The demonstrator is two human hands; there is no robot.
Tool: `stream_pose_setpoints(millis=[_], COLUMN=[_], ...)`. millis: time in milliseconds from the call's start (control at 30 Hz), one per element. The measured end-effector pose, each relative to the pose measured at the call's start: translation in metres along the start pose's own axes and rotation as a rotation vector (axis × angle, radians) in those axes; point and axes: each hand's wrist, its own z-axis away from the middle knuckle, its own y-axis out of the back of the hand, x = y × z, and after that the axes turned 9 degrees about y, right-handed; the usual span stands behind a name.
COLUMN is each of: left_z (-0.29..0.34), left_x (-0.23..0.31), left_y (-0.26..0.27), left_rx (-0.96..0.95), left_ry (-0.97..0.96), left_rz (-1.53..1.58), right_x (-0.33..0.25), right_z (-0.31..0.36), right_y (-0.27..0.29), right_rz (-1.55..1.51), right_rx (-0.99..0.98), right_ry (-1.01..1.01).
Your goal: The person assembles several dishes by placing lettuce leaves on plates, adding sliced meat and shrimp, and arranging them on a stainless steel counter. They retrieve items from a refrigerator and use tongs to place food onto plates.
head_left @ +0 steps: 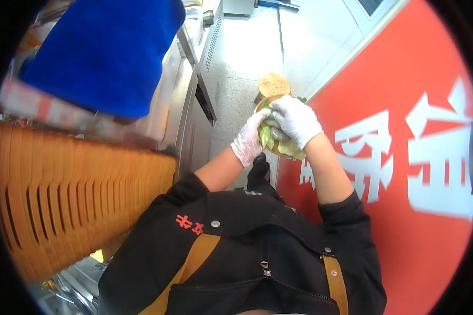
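Both hands wear thin whitish gloves and meet in front of my body, over a round tan bowl [284, 150] of green leaves. My left hand [248, 137] is closed on the bowl's left side, with its thumb along the rim and its other fingers mostly hidden. Pale green lettuce [266, 137] fills the bowl and hangs over the near edge. My right hand [298, 122] lies over the leaves from the right, its fingers curled into them. A few darker leaf tips show beyond its knuckles.
Below the bowl, a round wooden stool [274, 84] stands on the grey floor [236, 94]. A red panel [415, 157] with large white lettering runs along my right. At left are a steel counter [192, 113], a blue cloth [110, 58] and a stack of orange-brown slatted trays [84, 184].
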Motion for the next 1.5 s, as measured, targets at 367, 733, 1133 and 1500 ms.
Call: stream_pose_setpoints(millis=[367, 733, 1133, 1500], left_z=[-0.183, -0.376, -0.508, -0.687], left_x=[0.171, 0.257, 0.348, 0.545], left_y=[-0.033, -0.056, -0.067, -0.027], left_rx=[0.152, 0.077, -0.167, 0.296], left_ry=[-0.231, -0.242, -0.094, -0.431], left_rz=[-0.119, 0.003, 0.124, -0.037], right_x=[0.114, 0.235, 0.322, 0.431], right_z=[-0.204, -0.346, -0.479, -0.769], right_y=[0.058, 0.052, 0.067, 0.053], right_rz=[-0.426, -0.211, -0.272, -0.589], right_rx=[-0.112, 0.111, 0.34, 0.106], right_ry=[0.343, 0.385, 0.253, 0.495])
